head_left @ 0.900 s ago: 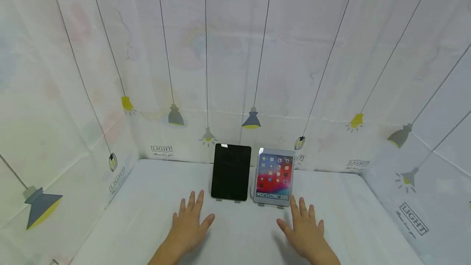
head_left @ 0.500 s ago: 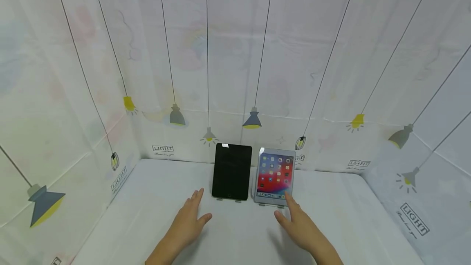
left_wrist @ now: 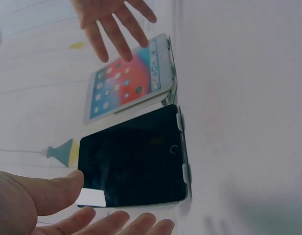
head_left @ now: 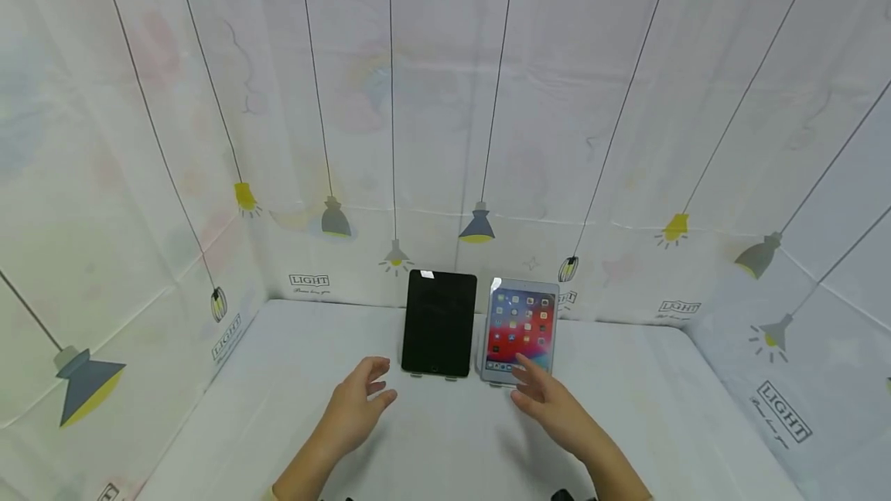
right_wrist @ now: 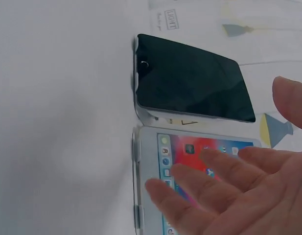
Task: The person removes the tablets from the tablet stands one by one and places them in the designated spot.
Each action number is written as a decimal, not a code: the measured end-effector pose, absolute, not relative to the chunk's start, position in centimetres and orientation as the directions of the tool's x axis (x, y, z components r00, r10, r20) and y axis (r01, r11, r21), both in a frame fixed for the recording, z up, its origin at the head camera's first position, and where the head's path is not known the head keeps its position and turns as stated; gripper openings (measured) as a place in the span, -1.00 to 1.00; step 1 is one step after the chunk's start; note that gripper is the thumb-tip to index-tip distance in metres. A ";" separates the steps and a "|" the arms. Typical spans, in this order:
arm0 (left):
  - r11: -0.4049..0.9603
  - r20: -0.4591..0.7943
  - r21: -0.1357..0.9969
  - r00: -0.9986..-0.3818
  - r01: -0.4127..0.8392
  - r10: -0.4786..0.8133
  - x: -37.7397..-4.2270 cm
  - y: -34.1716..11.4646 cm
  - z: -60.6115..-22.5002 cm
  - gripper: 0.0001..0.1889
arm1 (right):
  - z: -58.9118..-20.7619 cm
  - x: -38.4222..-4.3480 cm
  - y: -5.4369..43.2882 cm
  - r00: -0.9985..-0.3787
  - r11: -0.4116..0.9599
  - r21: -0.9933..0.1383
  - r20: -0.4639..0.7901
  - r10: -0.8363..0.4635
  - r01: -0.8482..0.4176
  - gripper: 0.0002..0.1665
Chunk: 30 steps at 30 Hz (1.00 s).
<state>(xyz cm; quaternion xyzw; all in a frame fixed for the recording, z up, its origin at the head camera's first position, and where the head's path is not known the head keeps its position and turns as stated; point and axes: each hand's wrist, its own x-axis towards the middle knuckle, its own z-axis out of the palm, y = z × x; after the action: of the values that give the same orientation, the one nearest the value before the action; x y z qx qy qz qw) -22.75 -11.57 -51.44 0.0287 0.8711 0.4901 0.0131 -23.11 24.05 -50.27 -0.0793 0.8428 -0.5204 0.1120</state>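
Note:
Two tablets stand tilted back on small stands near the rear of the white table. The black tablet (head_left: 439,323), on the left, has a dark screen with a white reflection in its upper corner. To its right, the white tablet (head_left: 520,323) shows a lit home screen of app icons. My left hand (head_left: 356,408) hovers in front and left of the black tablet, fingers loosely bent, holding nothing. My right hand (head_left: 553,408) is in front of the white tablet and covers its lower right part in the head view. Its fingers are relaxed, and nothing is in it.
The table (head_left: 431,447) has a white cover and rounded rear corners. A pale curtain (head_left: 445,122) printed with hanging lamps surrounds it at the back and both sides. Stand clips (left_wrist: 186,173) hold the black tablet's lower edge.
Both hands have turned from palms down with fingers spread to palms facing inward, fingers now loosely bent. The right hand has shifted slightly left. Both tablets stay in place.

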 end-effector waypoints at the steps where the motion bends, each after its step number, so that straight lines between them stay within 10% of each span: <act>1: 0.495 0.002 0.868 -0.998 0.035 0.067 -22.8 -11.6 -51.5 -0.46 | -50.3 -23.3 24.0 -0.960 0.419 -0.908 -0.103 -0.261 -0.016 -0.03; 30: -0.039 -0.124 0.991 -0.982 -0.131 0.145 -26.2 -13.0 -51.5 -0.45 | -49.6 -27.9 21.2 -0.975 0.013 -0.996 -0.087 -0.204 0.086 -0.31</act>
<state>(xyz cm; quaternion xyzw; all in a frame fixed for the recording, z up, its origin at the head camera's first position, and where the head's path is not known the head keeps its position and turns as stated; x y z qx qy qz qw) -26.15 -12.98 -51.50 0.0050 0.6866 0.7207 0.0955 -27.94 21.24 -49.63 -0.0417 0.7040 -0.7014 0.1034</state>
